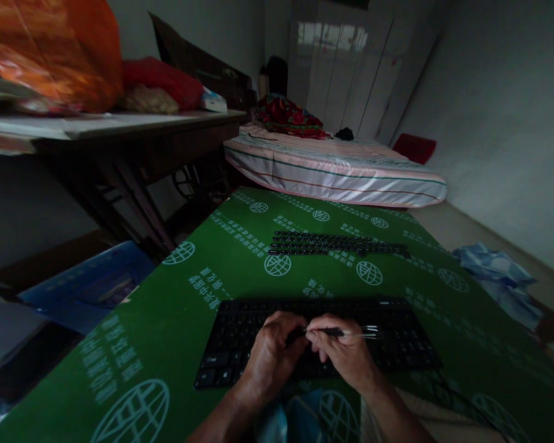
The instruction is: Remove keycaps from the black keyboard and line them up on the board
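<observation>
A black keyboard lies across the green table, and both hands are over its middle. My right hand is closed on a keycap puller with a dark handle; its thin wire prongs point right. Close beside it, nearly touching, my left hand is closed in a pinch. Something small and dark shows between its fingers, too dim to name. Farther back on the table, loose black keycaps lie in several long rows.
The green table carries printed globes and writing. A dark cable runs off the keyboard's right side. Left stands a desk with an orange bag; below it is a blue container. A bed adjoins the far edge.
</observation>
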Available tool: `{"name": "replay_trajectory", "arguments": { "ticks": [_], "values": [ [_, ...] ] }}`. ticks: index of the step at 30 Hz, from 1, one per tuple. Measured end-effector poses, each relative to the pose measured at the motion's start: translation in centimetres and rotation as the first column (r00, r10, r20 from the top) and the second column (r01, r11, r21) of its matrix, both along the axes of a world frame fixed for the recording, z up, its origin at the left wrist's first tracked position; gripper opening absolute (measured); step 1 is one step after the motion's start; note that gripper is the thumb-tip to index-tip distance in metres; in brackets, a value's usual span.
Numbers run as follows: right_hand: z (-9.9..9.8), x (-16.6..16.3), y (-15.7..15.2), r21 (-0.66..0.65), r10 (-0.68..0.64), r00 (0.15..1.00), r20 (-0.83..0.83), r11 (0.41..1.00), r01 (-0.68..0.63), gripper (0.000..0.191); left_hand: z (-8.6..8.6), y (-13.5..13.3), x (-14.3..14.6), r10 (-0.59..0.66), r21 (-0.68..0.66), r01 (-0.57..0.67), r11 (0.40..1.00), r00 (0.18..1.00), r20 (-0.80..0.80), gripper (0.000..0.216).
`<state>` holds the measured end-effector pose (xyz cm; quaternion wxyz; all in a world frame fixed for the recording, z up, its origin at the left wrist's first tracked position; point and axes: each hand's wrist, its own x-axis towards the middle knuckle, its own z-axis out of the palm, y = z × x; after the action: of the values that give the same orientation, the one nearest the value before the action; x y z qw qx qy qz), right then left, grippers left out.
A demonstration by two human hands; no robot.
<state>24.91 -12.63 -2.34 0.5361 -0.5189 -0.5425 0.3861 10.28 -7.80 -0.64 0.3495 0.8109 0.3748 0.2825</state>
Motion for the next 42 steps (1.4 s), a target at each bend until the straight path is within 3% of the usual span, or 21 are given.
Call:
{"name": "replay_trajectory", "arguments": {
  "ticks": [4, 9, 15, 23, 30, 42],
  "values": [
    [-0.3, 0.1, 0.0, 0.029, 0.024, 0.999, 0.028, 0.999, -0.025, 0.019, -0.1, 0.1, -0.2, 0.014, -0.062, -0.012, 0.998, 0.999, 0.044, 0.011],
    [-0.4, 0.1, -0.1, -0.007, -0.048, 0.997, -0.058, 0.999, 0.047, 0.027, -1.1, 0.2, -0.4, 0.115, -0.127, -0.101, 0.987, 0.988, 0.106, 0.024],
    [-0.4, 0.2, -0.3, -0.060, -0.079, 0.995, -0.066, 0.995, 0.075, 0.041, -1.6, 0.5, -0.5, 0.175, -0.150, -0.147, 0.978, 0.965, 0.196, 0.015],
    [0.1, 0.2, -0.2, 0.277, -0.144, 0.934, 0.327, 0.959, 0.051, 0.020, -1.6, 0.4, -0.6, 0.188, -0.222, -0.126, 0.967, 0.940, 0.284, 0.017],
    [0.6, 0.0, -0.1, 0.298, -0.049, 0.909, 0.414, 0.951, -0.084, 0.029, -1.7, 0.3, -0.5, 0.195, -0.244, -0.117, 0.963, 0.926, 0.324, 0.018],
    [-0.6, 0.2, 0.2, 0.281, -0.119, 0.867, 0.483, 0.960, -0.024, 0.025, -1.0, 0.3, -0.8, 0.185, -0.254, -0.111, 0.961, 0.938, 0.292, 0.017]
  ]
}}
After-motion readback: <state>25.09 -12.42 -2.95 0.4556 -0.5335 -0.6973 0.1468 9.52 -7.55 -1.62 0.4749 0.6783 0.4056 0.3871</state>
